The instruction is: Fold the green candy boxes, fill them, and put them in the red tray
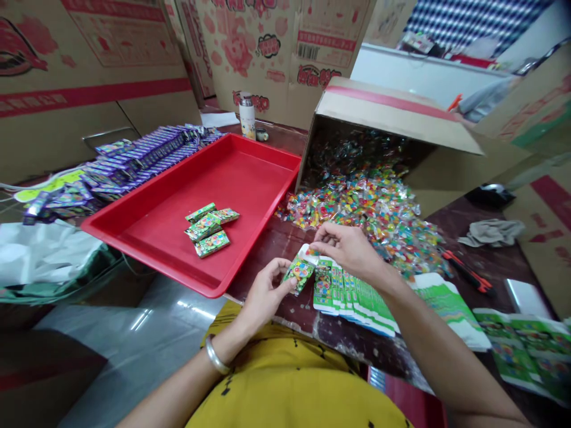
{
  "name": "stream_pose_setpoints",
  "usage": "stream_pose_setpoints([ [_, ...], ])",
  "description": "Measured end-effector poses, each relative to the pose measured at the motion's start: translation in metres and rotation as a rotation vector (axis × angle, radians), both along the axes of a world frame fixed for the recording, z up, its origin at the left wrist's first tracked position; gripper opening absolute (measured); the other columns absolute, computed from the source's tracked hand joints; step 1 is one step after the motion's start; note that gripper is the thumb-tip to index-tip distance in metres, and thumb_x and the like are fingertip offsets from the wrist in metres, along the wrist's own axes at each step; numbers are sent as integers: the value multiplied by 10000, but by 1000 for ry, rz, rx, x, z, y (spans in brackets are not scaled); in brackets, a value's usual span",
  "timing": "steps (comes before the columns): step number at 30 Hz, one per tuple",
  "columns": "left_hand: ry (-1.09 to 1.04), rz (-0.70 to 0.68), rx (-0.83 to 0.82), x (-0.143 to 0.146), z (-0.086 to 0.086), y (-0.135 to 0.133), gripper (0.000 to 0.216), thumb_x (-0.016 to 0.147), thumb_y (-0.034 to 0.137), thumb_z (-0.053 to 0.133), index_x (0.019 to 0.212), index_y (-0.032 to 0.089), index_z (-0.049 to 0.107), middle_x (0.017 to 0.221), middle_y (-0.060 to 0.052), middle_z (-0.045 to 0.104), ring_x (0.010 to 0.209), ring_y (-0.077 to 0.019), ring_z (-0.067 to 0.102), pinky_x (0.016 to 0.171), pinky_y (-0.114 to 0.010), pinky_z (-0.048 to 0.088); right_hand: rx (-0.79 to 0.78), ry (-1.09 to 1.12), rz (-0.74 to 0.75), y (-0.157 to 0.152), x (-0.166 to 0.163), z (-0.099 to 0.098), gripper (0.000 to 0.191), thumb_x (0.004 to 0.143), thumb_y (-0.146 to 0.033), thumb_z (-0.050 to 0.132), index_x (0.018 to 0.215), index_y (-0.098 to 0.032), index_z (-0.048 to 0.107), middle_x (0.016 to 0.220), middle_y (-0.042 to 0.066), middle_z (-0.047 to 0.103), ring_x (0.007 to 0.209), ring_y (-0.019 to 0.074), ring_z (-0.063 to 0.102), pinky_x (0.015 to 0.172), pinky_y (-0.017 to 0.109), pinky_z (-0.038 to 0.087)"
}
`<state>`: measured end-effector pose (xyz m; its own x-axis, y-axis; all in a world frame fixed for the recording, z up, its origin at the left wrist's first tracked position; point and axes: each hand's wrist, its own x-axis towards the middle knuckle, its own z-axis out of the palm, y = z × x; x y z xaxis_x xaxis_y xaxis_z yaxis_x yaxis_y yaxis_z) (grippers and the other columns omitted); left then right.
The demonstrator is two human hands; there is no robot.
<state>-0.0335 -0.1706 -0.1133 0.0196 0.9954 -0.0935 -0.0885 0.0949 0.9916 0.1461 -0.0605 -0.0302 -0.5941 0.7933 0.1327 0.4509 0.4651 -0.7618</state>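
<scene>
My left hand [267, 289] grips a small green printed candy box [300, 272] whose white top flaps stand open. My right hand [341, 246] is closed at the mouth of that box, fingertips pinched on a small candy packet [313, 252], mostly hidden by the fingers. Under my right forearm lies a fanned row of flat green cartons [357, 300]. Beyond the right hand spreads a heap of clear packets of colourful candies [357, 199], spilling out of a cardboard box [379, 107] on its side. Several closed green boxes [207, 229] rest in the red tray [165, 178].
Purple boxes [143, 154] are stacked left of the tray. A white bottle [247, 116] stands behind it. At the right lie more flat cartons [450, 309], a red-and-black tool [468, 272], a grey cloth [491, 232] and green printed sheets [526, 345]. Large cartons [276, 53] wall the back.
</scene>
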Motion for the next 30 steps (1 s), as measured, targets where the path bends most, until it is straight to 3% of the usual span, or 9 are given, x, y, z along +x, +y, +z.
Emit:
stream_pose_setpoints([
  [4,-40,-28,22,8,5,2,250,830,267,679,1038,171,577,965,-47,674,894,-179,629,806,-295,498,161,-59,-73,-8,-11,-12,165,868,-327,671,738,-225,676,686,-17,644,596,132,545,599,274,410],
  [7,-99,12,11,15,8,5,276,799,265,718,1001,172,554,978,-51,662,886,-171,634,796,-292,512,288,-33,-81,-13,-11,-16,168,877,-326,661,754,-228,722,958,59,675,888,212,611,791,351,467],
  [9,-121,57,34,18,11,7,332,794,243,725,1058,185,533,1004,-51,649,900,-169,635,800,-289,517,272,21,16,-17,-7,-16,198,926,-326,590,856,-247,757,1166,78,638,1099,251,574,935,407,450],
  [11,-144,81,79,19,14,6,474,807,221,711,1220,222,478,1025,-44,635,925,-173,635,820,-300,523,161,128,54,-23,-1,-17,237,968,-321,516,1048,-275,735,1252,69,609,1154,244,567,968,412,461],
  [14,-167,76,117,20,20,4,650,831,211,686,1391,282,364,1024,-31,614,916,-171,635,824,-309,533,-20,305,-67,-34,7,-27,267,942,-339,566,1184,-275,660,1171,64,646,1000,217,648,837,358,547],
  [20,-87,-25,76,21,24,2,357,839,235,672,1176,227,556,988,-24,616,797,-138,620,714,-251,520,-101,395,-201,-52,3,-56,109,877,-325,655,929,-229,651,923,40,673,787,188,666,701,309,552],
  [24,-118,-15,80,23,26,4,393,813,235,702,1156,235,509,1008,-19,606,825,-137,623,716,-244,521,-89,538,-273,-54,-6,-54,100,883,-323,643,880,-227,617,1085,75,648,979,221,652,789,332,549],
  [27,-173,35,84,23,27,5,458,783,204,729,1134,249,439,966,10,566,777,-113,622,666,-211,510,-179,626,-284,-52,-9,-49,209,847,-319,696,1003,-244,579,948,41,678,885,201,665,793,335,545],
  [30,-129,63,89,22,26,4,458,767,157,728,1105,246,432,960,21,538,760,-95,615,664,-199,514,-238,580,-231,-47,-8,-45,163,833,-351,710,845,-218,617,842,26,667,773,174,634,707,293,524],
])
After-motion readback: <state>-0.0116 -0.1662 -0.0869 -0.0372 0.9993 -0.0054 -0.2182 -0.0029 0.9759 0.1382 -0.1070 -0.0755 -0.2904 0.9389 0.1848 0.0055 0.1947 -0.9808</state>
